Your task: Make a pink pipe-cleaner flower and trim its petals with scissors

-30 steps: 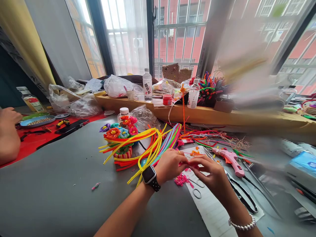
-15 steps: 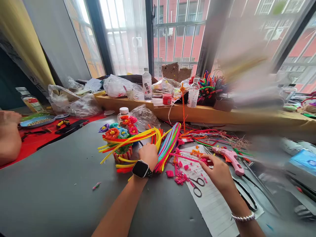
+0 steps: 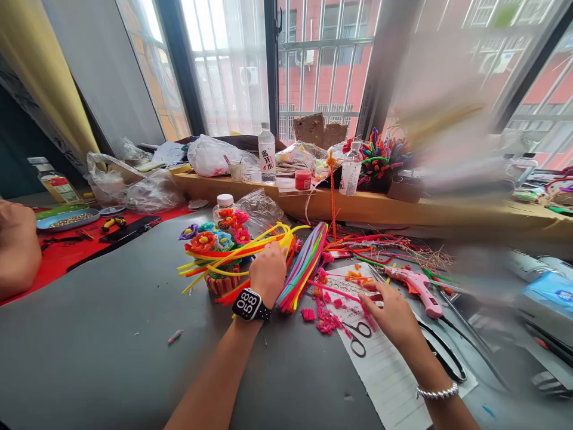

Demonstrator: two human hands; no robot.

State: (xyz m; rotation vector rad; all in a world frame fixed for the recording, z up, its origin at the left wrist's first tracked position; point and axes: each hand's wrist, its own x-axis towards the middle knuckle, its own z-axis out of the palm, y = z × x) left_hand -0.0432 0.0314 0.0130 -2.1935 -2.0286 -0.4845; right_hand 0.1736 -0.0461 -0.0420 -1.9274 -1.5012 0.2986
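My left hand [image 3: 268, 272], with a watch on its wrist, is closed around a bunch of yellow and orange pipe cleaners [image 3: 224, 258]. They stretch leftward across a striped pot [image 3: 222, 283] of fuzzy flowers [image 3: 203, 241]. Just right of that hand lies a multicoloured bundle of pipe cleaners [image 3: 307, 263]. A pink pipe cleaner [image 3: 335, 289] runs from near this bundle to my right hand [image 3: 394, 307], whose fingertips pinch its end. Below it, scissors [image 3: 358, 338] rest on lined paper [image 3: 380, 376] among pink fuzzy scraps [image 3: 329, 322].
A pink glue gun [image 3: 418, 286] lies right of my right hand, its cord trailing right. Behind stand a capped bottle [image 3: 224, 202] and a wooden ledge [image 3: 308, 206] with water bottles [image 3: 267, 155]. Another person's arm [image 3: 18, 251] is at the left edge. The far right is blurred.
My left hand has moved up slightly, lifting and shifting the yellow and orange pipe cleaners. The watch face has lit up. My right hand has shifted slightly left.
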